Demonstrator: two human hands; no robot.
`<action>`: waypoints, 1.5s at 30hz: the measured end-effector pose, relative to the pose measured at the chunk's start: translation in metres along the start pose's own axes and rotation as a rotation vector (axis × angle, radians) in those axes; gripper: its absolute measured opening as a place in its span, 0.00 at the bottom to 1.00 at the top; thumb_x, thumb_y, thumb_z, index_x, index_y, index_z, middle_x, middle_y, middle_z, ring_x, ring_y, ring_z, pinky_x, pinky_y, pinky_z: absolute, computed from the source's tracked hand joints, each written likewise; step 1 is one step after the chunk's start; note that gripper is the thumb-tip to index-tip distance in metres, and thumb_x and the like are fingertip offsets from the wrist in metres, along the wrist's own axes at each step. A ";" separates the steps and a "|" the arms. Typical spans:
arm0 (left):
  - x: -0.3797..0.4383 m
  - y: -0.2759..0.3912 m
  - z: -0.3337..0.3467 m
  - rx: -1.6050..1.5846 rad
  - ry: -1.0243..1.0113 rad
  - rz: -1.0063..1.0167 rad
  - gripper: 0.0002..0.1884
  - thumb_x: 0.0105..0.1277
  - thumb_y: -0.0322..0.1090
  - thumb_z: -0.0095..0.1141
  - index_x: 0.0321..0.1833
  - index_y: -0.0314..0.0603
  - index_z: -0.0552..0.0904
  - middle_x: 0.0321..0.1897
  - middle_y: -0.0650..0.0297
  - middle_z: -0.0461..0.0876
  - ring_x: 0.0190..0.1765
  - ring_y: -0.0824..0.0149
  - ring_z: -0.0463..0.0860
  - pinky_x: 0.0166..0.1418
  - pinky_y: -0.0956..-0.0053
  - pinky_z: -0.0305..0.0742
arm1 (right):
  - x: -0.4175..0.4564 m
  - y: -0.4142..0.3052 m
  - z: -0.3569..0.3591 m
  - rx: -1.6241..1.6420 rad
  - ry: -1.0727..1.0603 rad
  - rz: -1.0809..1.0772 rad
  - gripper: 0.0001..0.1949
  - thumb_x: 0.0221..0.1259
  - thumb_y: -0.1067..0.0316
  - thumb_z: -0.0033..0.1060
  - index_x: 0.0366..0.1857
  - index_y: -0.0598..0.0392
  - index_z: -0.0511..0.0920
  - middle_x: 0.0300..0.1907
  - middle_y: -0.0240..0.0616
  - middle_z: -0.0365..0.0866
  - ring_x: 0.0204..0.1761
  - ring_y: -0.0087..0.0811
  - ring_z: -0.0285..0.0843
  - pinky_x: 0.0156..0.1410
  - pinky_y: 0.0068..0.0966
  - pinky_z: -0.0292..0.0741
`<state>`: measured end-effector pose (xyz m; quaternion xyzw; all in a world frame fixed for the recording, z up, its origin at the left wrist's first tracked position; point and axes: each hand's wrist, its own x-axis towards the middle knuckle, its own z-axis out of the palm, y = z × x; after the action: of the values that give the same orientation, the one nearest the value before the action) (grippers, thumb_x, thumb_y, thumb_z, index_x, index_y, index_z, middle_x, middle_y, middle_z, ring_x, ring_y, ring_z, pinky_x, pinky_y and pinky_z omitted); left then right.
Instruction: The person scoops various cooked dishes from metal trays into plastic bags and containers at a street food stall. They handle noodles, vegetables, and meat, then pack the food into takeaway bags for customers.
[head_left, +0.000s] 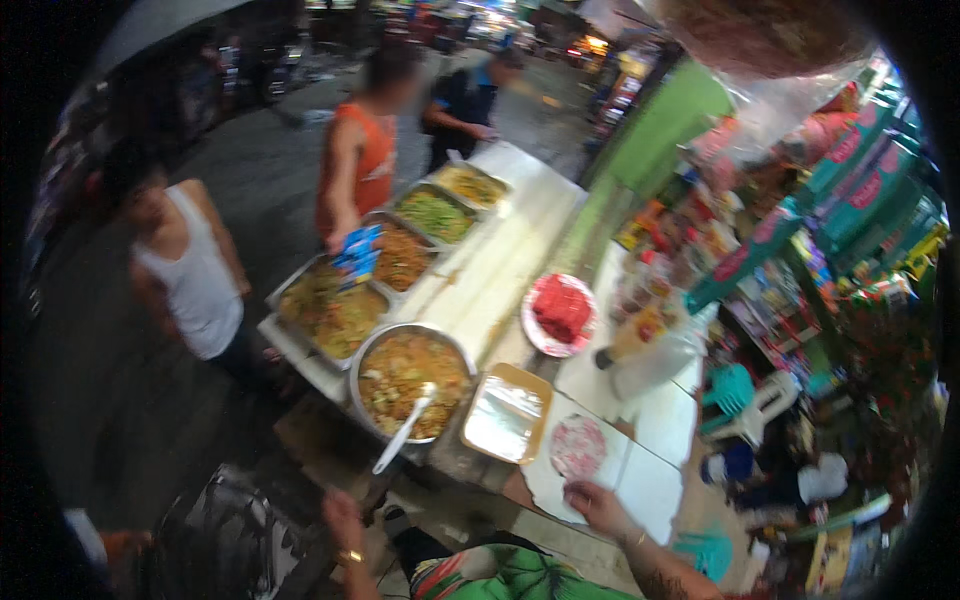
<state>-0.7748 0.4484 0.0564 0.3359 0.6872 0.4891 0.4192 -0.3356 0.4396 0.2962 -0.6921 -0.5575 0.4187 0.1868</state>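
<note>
My right hand (596, 511) is at the near edge of a white tiled counter (637, 480), fingers bent. Its fingertips meet or nearly meet the lower edge of a round pink-and-white patterned piece (578, 447), perhaps a plate or plastic; blur hides whether they grip it. Low beside the table's near end hangs my left hand (343, 519), blurred, with a gold-coloured band at the wrist. Between and beyond my hands stand a round metal pot (358, 409) of stew with a white spoon (403, 435) and a yellow-rimmed tray (546, 382) with a shiny inside.
Several metal trays (437, 249) of cooked food line the table's left side. A patterned plate (528, 330) holds red food. A person in orange (360, 165) holds a blue packet (358, 255) over them. Bottles (637, 334) and hanging plastic-wrapped goods (780, 97) crowd the right.
</note>
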 end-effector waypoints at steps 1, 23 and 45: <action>-0.047 -0.082 0.008 0.223 -0.009 0.015 0.21 0.74 0.51 0.50 0.47 0.35 0.75 0.33 0.55 0.79 0.37 0.55 0.78 0.43 0.61 0.74 | 0.050 -0.002 -0.008 -0.207 0.040 -0.254 0.15 0.66 0.61 0.63 0.49 0.58 0.80 0.45 0.42 0.83 0.49 0.32 0.79 0.57 0.28 0.75; -0.280 -0.040 0.007 0.233 0.096 -0.531 0.18 0.70 0.46 0.56 0.43 0.34 0.80 0.34 0.56 0.83 0.36 0.63 0.81 0.44 0.66 0.77 | 0.242 -0.035 -0.052 -0.099 0.323 -0.690 0.03 0.62 0.78 0.56 0.32 0.60 0.73 0.25 0.37 0.71 0.29 0.28 0.70 0.38 0.27 0.72; -0.081 0.245 0.110 -0.919 -0.835 -0.368 0.08 0.75 0.38 0.54 0.42 0.41 0.78 0.37 0.65 0.83 0.42 0.70 0.83 0.47 0.72 0.80 | 0.027 -0.107 0.060 0.334 0.070 -0.335 0.04 0.65 0.73 0.58 0.38 0.60 0.77 0.29 0.28 0.77 0.32 0.18 0.73 0.39 0.19 0.72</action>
<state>-0.6289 0.4933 0.2918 0.1608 0.2334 0.4818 0.8292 -0.4481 0.4851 0.3289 -0.5635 -0.5806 0.4443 0.3847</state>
